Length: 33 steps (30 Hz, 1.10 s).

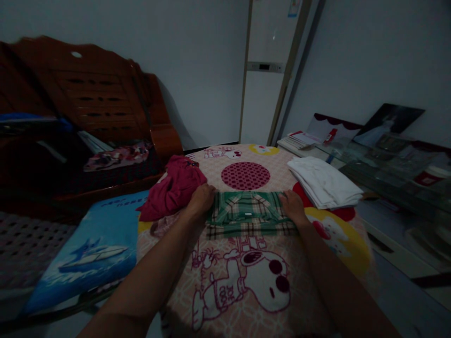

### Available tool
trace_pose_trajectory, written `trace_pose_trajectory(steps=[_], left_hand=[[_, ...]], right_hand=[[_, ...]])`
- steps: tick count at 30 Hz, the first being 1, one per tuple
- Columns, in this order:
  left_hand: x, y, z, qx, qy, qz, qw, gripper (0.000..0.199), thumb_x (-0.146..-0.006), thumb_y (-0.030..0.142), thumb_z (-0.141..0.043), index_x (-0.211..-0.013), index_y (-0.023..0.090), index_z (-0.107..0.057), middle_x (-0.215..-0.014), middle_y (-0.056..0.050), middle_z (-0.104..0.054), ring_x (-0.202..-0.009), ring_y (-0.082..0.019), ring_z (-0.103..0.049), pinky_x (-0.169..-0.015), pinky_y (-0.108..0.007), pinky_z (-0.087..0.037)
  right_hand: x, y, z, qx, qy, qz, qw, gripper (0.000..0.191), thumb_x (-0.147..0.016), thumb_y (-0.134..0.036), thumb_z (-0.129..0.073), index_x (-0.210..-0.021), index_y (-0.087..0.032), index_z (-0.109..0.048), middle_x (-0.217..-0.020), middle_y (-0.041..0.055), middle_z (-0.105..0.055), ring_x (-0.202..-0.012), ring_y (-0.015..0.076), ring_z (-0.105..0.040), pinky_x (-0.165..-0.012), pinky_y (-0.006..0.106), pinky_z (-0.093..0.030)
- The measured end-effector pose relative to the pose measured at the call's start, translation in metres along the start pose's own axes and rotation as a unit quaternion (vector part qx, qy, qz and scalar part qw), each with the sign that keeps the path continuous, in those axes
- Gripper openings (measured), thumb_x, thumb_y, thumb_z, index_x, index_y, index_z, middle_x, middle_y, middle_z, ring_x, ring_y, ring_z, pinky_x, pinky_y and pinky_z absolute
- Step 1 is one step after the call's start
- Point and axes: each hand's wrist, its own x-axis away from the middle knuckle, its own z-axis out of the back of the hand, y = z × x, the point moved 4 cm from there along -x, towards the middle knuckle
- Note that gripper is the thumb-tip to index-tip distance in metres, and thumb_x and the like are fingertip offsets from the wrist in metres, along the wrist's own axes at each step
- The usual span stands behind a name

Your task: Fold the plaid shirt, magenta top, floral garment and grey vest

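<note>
- The green checked cloth [248, 214] lies folded on the table [246, 324], between both hands.
- The left hand [202, 199] holds its far left corner; the right hand [293, 205] holds the far right one.
- If one hand pulls harder, the folds could go crooked.
- The dark pink cloth [172, 190] is by the left hand; a bump could move it.
- On the glass shelf [369, 164], a red and white thing [430, 176] may be a cup; I can't see inside.
</note>
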Motion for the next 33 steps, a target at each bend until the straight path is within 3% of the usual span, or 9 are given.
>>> trace_pose_trajectory(steps=[3, 6, 14, 19, 23, 28, 33], left_hand=[[-0.001, -0.003, 0.001, 0.02, -0.005, -0.009, 1.0, 0.028, -0.091, 0.015, -0.042, -0.093, 0.013, -0.07, -0.096, -0.013, -0.07, -0.093, -0.023, -0.065, -0.085, -0.031, -0.048], [0.0, -0.004, 0.0, 0.037, -0.019, -0.005, 0.999, 0.021, -0.087, 0.025, -0.055, -0.099, 0.014, -0.069, -0.101, -0.012, -0.07, -0.097, -0.024, -0.064, -0.086, -0.03, -0.048], [0.002, -0.001, 0.0, 0.05, -0.039, 0.054, 0.997, 0.02, -0.077, 0.025, -0.067, -0.096, 0.016, -0.067, -0.102, -0.009, -0.07, -0.095, -0.022, -0.064, -0.082, -0.028, -0.047], [0.001, -0.003, 0.003, 0.162, 0.0, 0.064, 0.985, 0.016, -0.074, 0.023, -0.065, -0.089, 0.017, -0.065, -0.086, -0.004, -0.069, -0.082, -0.019, -0.062, -0.074, -0.027, -0.046], [-0.002, -0.01, -0.005, 0.306, 0.008, 0.107, 0.946, 0.025, -0.068, 0.023, -0.066, -0.091, 0.015, -0.065, -0.077, -0.002, -0.067, -0.072, -0.016, -0.061, -0.065, -0.025, -0.045], [-0.001, -0.016, -0.014, 0.367, -0.048, 0.159, 0.915, 0.024, -0.067, 0.037, -0.069, -0.064, 0.014, -0.063, -0.055, 0.001, -0.057, -0.052, -0.013, -0.051, -0.051, -0.023, -0.035], [0.0, -0.017, -0.014, 0.368, -0.054, 0.181, 0.91, 0.033, -0.064, 0.044, -0.071, -0.054, 0.016, -0.056, -0.045, 0.004, -0.047, -0.044, -0.01, -0.042, -0.045, -0.023, -0.025]], right_hand=[[-0.001, 0.002, -0.002, 0.002, -0.012, -0.007, 1.0, 0.031, -0.092, -0.032, -0.046, -0.105, -0.014, -0.067, -0.122, 0.0192, -0.064, -0.121, 0.0307, -0.054, -0.106, 0.049, -0.038], [-0.002, 0.003, -0.001, 0.0, -0.022, -0.012, 1.0, 0.029, -0.088, -0.032, -0.051, -0.106, -0.014, -0.066, -0.127, 0.0193, -0.061, -0.123, 0.0321, -0.052, -0.106, 0.051, -0.037], [-0.01, 0.0, 0.008, -0.122, -0.017, -0.037, 0.992, 0.02, -0.074, -0.028, -0.061, -0.091, -0.018, -0.065, -0.111, 0.0132, -0.068, -0.108, 0.0275, -0.061, -0.099, 0.046, -0.044], [-0.009, -0.01, 0.02, -0.213, -0.008, -0.06, 0.975, 0.024, -0.072, -0.032, -0.06, -0.09, -0.017, -0.066, -0.095, 0.0097, -0.072, -0.091, 0.0242, -0.065, -0.088, 0.04, -0.05], [-0.007, -0.022, 0.032, -0.258, 0.007, -0.066, 0.964, 0.025, -0.075, -0.039, -0.06, -0.085, -0.017, -0.065, -0.08, 0.0053, -0.07, -0.077, 0.0218, -0.065, -0.077, 0.037, -0.051], [-0.008, -0.025, 0.037, -0.362, -0.021, -0.152, 0.92, 0.036, -0.062, -0.036, -0.072, -0.09, -0.014, -0.07, -0.085, 0.0077, -0.074, -0.082, 0.024, -0.069, -0.075, 0.035, -0.053], [-0.001, -0.025, 0.039, -0.417, -0.134, -0.236, 0.868, 0.037, -0.06, -0.038, -0.077, -0.087, -0.012, -0.073, -0.077, 0.0073, -0.075, -0.064, 0.0215, -0.068, -0.059, 0.031, -0.053]])
